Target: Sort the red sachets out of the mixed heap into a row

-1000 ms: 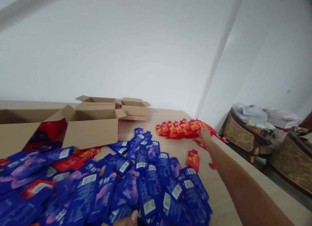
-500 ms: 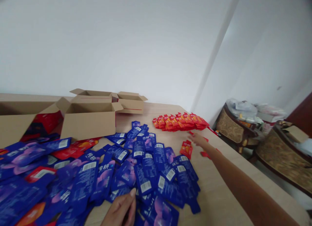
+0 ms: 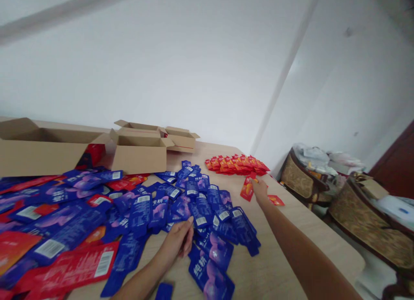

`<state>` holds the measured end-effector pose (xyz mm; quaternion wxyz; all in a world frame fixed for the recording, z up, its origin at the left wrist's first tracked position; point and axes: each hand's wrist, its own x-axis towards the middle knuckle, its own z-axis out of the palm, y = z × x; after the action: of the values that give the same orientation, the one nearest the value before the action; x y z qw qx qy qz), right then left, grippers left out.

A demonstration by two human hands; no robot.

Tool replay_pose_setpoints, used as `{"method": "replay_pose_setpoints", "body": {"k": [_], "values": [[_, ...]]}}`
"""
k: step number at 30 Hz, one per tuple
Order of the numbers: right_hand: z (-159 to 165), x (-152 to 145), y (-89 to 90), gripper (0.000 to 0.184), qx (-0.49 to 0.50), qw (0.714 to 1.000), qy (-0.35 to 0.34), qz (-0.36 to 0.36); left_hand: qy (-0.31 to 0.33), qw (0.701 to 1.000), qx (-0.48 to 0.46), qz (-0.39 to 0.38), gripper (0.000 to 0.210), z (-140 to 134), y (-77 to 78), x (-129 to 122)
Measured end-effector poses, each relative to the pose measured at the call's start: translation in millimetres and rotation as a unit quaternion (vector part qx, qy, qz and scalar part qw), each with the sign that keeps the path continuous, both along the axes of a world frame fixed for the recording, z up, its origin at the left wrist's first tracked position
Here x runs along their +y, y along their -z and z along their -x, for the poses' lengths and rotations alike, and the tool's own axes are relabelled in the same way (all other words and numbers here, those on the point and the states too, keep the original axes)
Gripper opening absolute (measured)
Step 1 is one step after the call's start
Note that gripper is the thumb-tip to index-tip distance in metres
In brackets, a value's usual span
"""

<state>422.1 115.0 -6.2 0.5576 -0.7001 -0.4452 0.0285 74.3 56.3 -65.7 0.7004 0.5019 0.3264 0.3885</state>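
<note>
Pinching by the upper edge seems the grip being used on the red pouch (image 3: 246, 190), and it is best kept firm but light, since a soft pack is likely to fold or slip if squeezed hard at one corner. The pouch should be raised clear of the tabletop (image 3: 268, 265) rather than dragged, with the wrist kept level so that the loose red pouch (image 3: 275, 200) under the forearm is not brushed. Care is also called for at the fanned row of red pouches (image 3: 234, 165), whose overlapping edges could easily be knocked out of line.

The red pouch is found just left of the right hand (image 3: 260, 191), its upper right edge tucked under the fingers, which are closed on it. It is placed in front of the fanned row, on the nearer side, and apart from the blue pouches (image 3: 202, 207). Whether its lower edge is resting on the tabletop cannot be told.

The left hand (image 3: 177, 240) is held beside the blue pouches, its fingers loosely curled. No pouch is seen in it, though the inside of the palm is hidden.
</note>
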Motion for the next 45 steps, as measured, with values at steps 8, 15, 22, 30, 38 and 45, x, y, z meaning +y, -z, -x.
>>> {"method": "replay_pose_setpoints", "body": {"k": [8, 15, 22, 30, 38, 45], "values": [[118.6, -40.6, -19.1, 0.029, 0.227, 0.917, -0.328, 0.029, 0.023, 0.999, -0.028, -0.034, 0.047, 3.2, -2.0, -3.9], [212.3, -66.6, 27.6, 0.022, 0.065, 0.943, -0.325, 0.026, 0.062, 0.997, 0.018, -0.047, 0.047, 0.9, 10.9, -7.7], [228.3, -85.3, 59.4, 0.030, -0.024, 0.960, -0.265, 0.088, -0.002, 0.998, -0.002, -0.059, 0.052, 0.7, 10.2, -0.5], [227.0, -84.4, 52.6, 0.037, 0.109, 0.937, -0.324, 0.070, 0.022, 0.999, -0.003, -0.030, 0.048, 1.7, 12.8, 5.2], [171.5, -58.5, 23.7, 0.040, 0.232, 0.901, -0.346, 0.119, 0.008, 0.999, 0.040, -0.011, 0.056, 3.0, 12.4, -0.8], [-4.0, 47.8, -10.4, 0.044, 0.048, 0.995, -0.084, -0.014, -0.014, 0.994, 0.104, 0.034, 0.060, 2.7, 8.2, -2.0]]}}
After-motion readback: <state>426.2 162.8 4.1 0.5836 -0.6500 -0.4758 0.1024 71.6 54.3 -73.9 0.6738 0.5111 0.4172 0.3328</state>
